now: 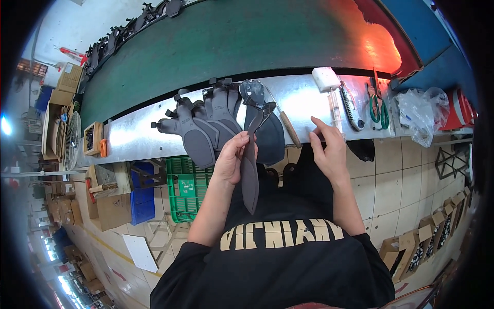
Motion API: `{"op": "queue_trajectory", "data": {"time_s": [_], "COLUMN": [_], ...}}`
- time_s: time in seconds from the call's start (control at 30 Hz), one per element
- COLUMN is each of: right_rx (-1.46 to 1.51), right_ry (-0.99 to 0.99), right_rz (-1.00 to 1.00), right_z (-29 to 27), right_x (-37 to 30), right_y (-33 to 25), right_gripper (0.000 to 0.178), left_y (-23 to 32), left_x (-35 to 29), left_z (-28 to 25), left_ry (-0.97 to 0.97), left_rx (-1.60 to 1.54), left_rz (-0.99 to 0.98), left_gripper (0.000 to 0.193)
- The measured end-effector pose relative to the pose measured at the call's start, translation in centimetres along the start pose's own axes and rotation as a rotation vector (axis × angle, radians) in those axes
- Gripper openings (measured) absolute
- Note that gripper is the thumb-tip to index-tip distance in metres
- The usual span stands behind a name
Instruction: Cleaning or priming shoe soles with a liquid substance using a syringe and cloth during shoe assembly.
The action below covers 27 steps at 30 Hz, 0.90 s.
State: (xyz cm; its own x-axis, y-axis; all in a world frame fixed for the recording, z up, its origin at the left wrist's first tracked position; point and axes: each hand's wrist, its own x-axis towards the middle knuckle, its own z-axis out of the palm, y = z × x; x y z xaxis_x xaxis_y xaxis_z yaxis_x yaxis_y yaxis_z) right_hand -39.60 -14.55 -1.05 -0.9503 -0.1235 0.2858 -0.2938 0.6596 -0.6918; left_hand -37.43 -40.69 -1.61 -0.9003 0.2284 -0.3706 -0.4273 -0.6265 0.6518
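My left hand (pixel 232 157) has its fingers curled around a long grey shoe-part piece (pixel 249 172), gripping it near its upper half; the piece stands nearly on edge and runs down past my palm toward my black shirt. My right hand (pixel 329 149) is open and holds nothing, fingers loosely spread, fingertips just at the front edge of the metal bench (pixel 134 136). Just beyond my left fingers lies a fanned stack of grey pieces (pixel 206 123) on the bench, with a wooden-handled tool (pixel 289 129) between the hands. Farther right I see a white block (pixel 326 79), a utility knife (pixel 353 110) and green-handled scissors (pixel 380 109). A green crate (pixel 185 188) sits under the bench.
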Motion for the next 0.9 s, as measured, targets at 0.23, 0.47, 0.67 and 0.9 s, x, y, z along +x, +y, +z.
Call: {"op": "queue_trajectory", "data": {"time_s": [0.23, 0.47, 0.67, 0.9], "right_rx": [0.526, 0.789, 0.471, 0.487], "right_ry": [0.074, -0.021, 0.016, 0.061], "right_rz": [0.124, 0.092, -0.041, -0.006], "right_z": [0.4, -0.7, -0.6, 0.3], "right_x": [-0.9, -1.1, -1.1, -1.5], "right_y": [-0.5, -3.5, -4.6, -3.7], "right_gripper": [0.015, 0.033, 0.033, 0.03], "left_y": [0.0, -0.3, -1.1, -1.9], "left_x": [-0.4, -0.6, -0.6, -0.4], "left_z": [0.3, 0.2, 0.1, 0.6], "left_ry": [-0.093, -0.225, -0.209, -0.165], "left_rx": [0.049, 0.148, 0.18, 0.249], "left_rz": [-0.053, -0.166, -0.212, -0.2], "left_gripper": [0.026, 0.037, 0.037, 0.038]}}
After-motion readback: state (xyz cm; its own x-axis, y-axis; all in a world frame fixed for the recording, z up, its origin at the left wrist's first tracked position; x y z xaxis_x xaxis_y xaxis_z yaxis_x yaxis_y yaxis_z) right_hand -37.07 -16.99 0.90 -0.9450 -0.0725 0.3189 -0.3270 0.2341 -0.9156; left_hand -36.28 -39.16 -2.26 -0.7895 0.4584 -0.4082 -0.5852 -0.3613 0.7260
